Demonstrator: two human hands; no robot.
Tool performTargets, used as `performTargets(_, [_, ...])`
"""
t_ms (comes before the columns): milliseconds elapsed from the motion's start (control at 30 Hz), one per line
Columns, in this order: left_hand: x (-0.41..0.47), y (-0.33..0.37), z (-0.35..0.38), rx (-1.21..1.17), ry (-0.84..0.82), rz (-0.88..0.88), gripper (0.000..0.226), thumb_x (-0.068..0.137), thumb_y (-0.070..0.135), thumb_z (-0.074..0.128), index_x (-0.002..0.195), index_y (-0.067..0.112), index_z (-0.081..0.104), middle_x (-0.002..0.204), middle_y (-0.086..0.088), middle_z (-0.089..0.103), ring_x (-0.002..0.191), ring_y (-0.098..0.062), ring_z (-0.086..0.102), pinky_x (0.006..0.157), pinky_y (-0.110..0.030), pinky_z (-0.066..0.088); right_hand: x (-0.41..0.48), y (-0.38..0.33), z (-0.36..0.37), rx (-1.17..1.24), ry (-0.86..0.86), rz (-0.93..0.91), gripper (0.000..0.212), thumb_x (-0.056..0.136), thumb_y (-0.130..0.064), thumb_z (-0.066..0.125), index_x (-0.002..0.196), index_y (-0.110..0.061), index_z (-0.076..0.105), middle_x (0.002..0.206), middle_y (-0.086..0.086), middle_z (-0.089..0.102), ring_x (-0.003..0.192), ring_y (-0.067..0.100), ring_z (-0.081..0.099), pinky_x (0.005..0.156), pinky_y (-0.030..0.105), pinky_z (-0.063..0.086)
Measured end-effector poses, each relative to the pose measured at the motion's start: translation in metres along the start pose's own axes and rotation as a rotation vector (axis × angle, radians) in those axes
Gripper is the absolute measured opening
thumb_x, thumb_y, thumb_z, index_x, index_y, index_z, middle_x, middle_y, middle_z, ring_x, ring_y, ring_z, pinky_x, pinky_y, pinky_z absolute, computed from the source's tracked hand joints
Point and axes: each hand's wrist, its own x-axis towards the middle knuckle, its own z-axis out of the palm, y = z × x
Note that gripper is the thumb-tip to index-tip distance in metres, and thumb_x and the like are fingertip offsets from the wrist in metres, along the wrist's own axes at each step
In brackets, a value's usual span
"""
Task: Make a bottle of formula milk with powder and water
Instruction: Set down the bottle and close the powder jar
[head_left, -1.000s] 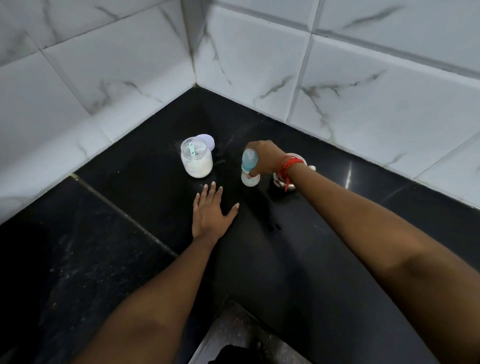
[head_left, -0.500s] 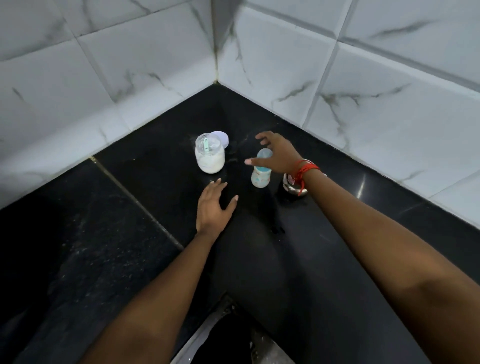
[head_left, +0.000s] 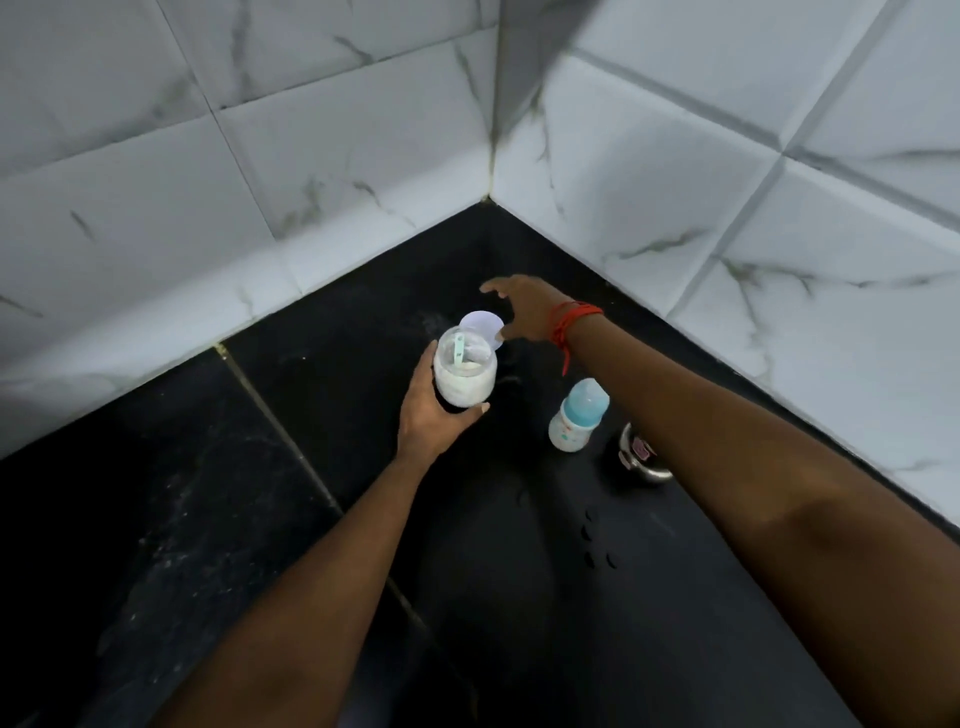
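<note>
A clear jar of white formula powder (head_left: 464, 375) with a pale green scoop inside stands open on the black counter (head_left: 260, 519). My left hand (head_left: 431, 415) grips the jar from its near side. Just behind the jar lies its round lilac lid (head_left: 482, 325). My right hand (head_left: 522, 309) hovers over the lid with spread fingers, a red thread on its wrist. A small baby bottle (head_left: 576, 415) with a blue cap stands upright to the right of the jar, free of both hands.
A small steel vessel (head_left: 641, 460) sits behind my right forearm, partly hidden. White marble tiled walls (head_left: 311, 156) meet in a corner right behind the jar. Several dark water drops (head_left: 592, 540) lie on the counter.
My right hand let go of the baby bottle and moved left over the lid. My left hand rose from the counter and took hold of the powder jar.
</note>
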Motion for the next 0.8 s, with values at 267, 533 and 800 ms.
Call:
performTargets(267, [-0.004, 0.006, -0.004, 0.020, -0.009, -0.010, 0.091, 0.069, 0.037, 0.094, 0.147, 0.041, 0.048, 0.138, 0.024, 0.062, 0.129, 0.006, 0.056, 0.109, -0.027, 0.049, 0.061, 0.005, 0.040, -0.292, -0.228, -0.026, 0.059, 0.091, -0.037, 0.062, 0.147, -0.027, 0.045, 0.145, 0.008, 0.053, 0.134, 0.031, 0.047, 0.110, 0.043, 0.036])
performTargets(533, [-0.004, 0.005, -0.003, 0.074, 0.009, -0.040, 0.094, 0.066, 0.046, 0.093, 0.147, 0.042, 0.046, 0.141, 0.020, 0.061, 0.130, 0.000, 0.056, 0.110, -0.035, 0.050, 0.044, -0.003, 0.041, -0.118, -0.153, -0.054, 0.027, 0.088, -0.039, 0.063, 0.103, -0.017, 0.064, 0.099, 0.007, 0.068, 0.092, 0.030, 0.067, 0.082, 0.038, 0.055])
performTargets(800, [-0.003, 0.006, -0.002, 0.114, 0.033, -0.055, 0.096, 0.064, 0.046, 0.095, 0.147, 0.032, 0.049, 0.140, 0.011, 0.064, 0.128, -0.007, 0.060, 0.109, -0.035, 0.051, 0.003, -0.007, -0.033, 0.171, 0.058, -0.135, 0.070, 0.078, -0.026, 0.083, 0.142, -0.026, 0.055, 0.130, 0.003, 0.063, 0.102, 0.013, 0.060, 0.098, 0.027, 0.046])
